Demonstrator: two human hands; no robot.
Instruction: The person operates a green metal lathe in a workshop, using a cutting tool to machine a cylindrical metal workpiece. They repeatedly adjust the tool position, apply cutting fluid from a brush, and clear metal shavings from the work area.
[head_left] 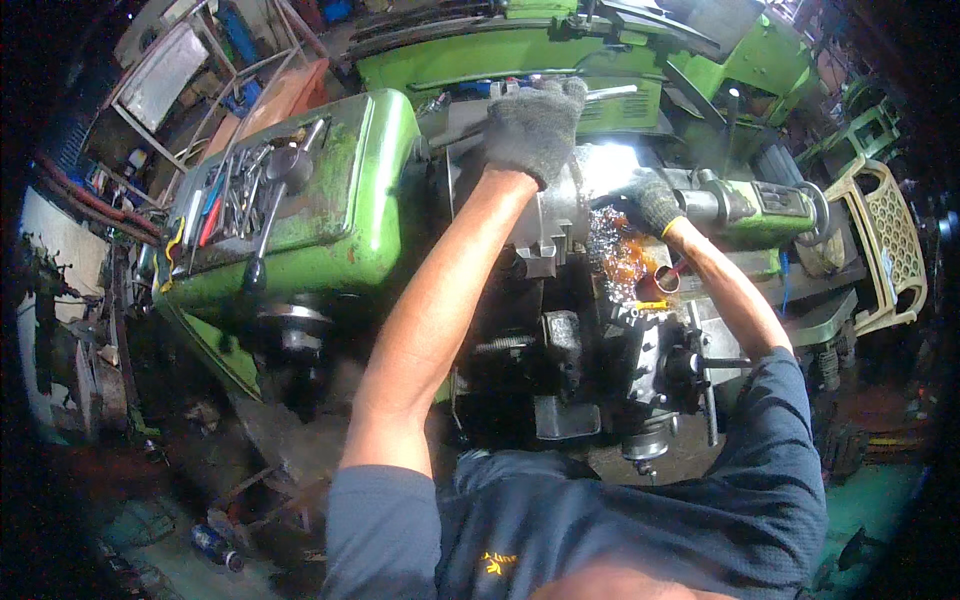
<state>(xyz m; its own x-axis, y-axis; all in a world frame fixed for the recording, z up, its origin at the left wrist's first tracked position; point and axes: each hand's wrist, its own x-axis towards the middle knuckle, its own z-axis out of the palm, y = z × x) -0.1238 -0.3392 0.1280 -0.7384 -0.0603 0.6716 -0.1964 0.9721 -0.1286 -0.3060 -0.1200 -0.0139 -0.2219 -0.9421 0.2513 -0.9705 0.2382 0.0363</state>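
Observation:
A green lathe fills the middle, with its grey metal chuck below my left hand. That hand wears a dark grey knit glove, and its fingers are closed around a metal bar that sticks out to the right. My right hand, in a similar glove with a yellow cuff edge, lies beside the glaring bright metal between chuck and tailstock. Its fingers are bent, and glare hides what they hold. Shiny metal chips and brown fluid lie just below it.
At left, several wrenches and other hand tools lie on the green headstock, near a ball-ended lever. A small reddish cup sits beside the chips. The tool post and handles stand nearer me. A beige plastic chair stands right.

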